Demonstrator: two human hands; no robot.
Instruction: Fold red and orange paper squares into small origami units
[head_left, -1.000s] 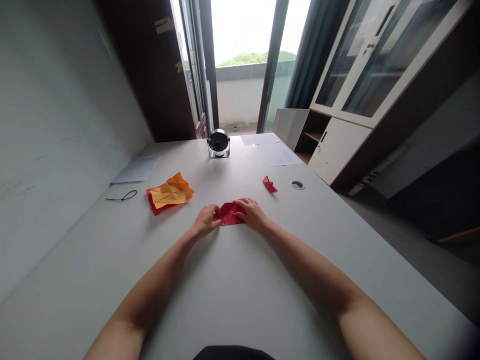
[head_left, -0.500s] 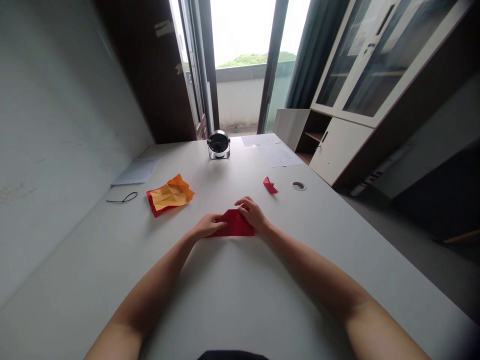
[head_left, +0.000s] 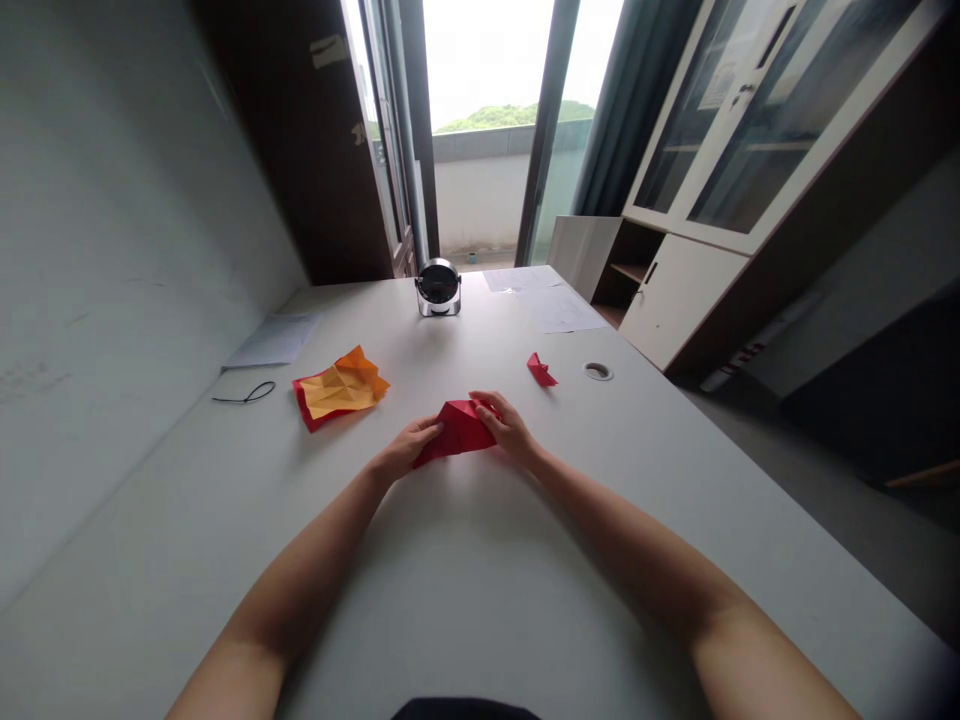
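A folded sheet of red paper [head_left: 461, 430] is held between my hands over the white table [head_left: 465, 570], tilted a little up from it. My left hand [head_left: 409, 446] pinches its left edge, thumb on the near face. On the other side, my right hand [head_left: 507, 425] grips the upper right corner with thumb and fingers. The fingertips behind the paper are hidden. Beyond my right hand lies a small red folded paper boat [head_left: 541, 370].
Crumpled orange paper [head_left: 345, 385] lies over red paper at the left, near a black cable tie [head_left: 246, 394]. A round black fan-like device [head_left: 439, 287] stands at the back. A white ring [head_left: 598, 371] and paper sheets [head_left: 559, 309] are at the right.
The red paper has been lifted from lying flat on the table and is now tilted, its lower edge raised at the right. Both hands have kept hold of it.
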